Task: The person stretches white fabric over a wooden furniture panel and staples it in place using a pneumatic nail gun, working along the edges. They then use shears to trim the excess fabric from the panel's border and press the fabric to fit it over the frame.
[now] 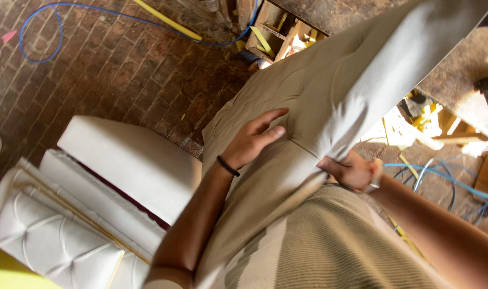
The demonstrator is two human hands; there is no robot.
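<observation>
Cushion (335, 85): beige, upholstered, tilted.
Left hand (253, 140): open grip, flat on fabric; press evenly.
Right hand (352, 171): probably pinching seam; pull taut.

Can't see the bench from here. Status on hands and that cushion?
Left hand flat on beige upholstered panel. Right hand gripping its fabric fold. White tufted cushions stacked left.

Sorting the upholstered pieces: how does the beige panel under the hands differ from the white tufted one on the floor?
The beige panel is tan and raised, with the left hand flat on it and the right hand gripping its edge. The white tufted panel is glossy white, lies untouched on the floor stack. Both are padded.
</observation>
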